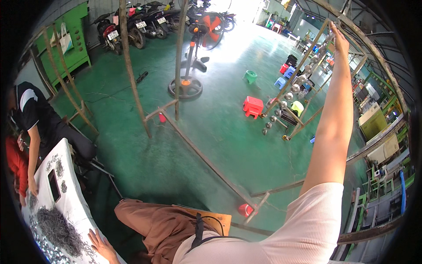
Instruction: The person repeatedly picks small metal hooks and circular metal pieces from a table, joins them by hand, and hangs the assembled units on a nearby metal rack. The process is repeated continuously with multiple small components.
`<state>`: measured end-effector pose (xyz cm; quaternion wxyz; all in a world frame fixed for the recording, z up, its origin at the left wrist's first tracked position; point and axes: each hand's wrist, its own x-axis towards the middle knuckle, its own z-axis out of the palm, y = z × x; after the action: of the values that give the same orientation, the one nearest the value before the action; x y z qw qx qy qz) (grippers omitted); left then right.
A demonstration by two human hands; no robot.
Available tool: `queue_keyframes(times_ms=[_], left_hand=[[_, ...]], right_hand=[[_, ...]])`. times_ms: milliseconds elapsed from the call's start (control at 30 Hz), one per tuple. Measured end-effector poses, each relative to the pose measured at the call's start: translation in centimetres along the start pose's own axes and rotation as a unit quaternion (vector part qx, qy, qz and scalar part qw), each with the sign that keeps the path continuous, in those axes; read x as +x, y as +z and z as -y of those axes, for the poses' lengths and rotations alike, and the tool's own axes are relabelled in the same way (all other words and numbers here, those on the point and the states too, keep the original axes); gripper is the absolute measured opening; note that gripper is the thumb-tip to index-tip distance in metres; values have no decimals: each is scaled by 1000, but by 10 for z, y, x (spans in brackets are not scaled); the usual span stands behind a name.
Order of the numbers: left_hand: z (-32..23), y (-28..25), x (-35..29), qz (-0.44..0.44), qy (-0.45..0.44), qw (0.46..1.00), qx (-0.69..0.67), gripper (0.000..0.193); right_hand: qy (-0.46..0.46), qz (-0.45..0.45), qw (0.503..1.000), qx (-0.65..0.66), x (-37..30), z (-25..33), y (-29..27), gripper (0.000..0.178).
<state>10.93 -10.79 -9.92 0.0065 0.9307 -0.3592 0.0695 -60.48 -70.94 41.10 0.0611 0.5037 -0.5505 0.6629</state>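
Observation:
My left hand (103, 247) rests with spread fingers at the edge of a white-covered table (75, 176) at the lower left, holding nothing. Beside it lies a dark heap of thin, tangled, wire-like pieces (59, 231), with shiny small pieces (40, 246) near the front. Stretched up to the upper right, my right hand (339, 40) is by the top of a metal frame (314, 46). A string of shiny round metal pieces (288, 95) appears below it. Its fingers are seen edge-on; whether they grip the frame or anything else cannot be made out.
A person in black (44, 114) leans over the table's far side, near a black phone-like slab (54, 185). Metal posts (132, 70) and a floor bar (206, 158) stand ahead. Beyond are a fan (189, 83), a red stool (253, 107) and parked motorbikes (140, 28).

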Motion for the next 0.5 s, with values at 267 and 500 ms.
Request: queue_keyframes(times_ms=[267,500], left_hand=[[-8,-2,0,7,-5,1000,-10,60],[-14,-8,0,29,-19,999,7,59]], right_hand=[[65,15,998,-11,42,-22,3,71],[39,40,998,-21,58,-36,0,76]])
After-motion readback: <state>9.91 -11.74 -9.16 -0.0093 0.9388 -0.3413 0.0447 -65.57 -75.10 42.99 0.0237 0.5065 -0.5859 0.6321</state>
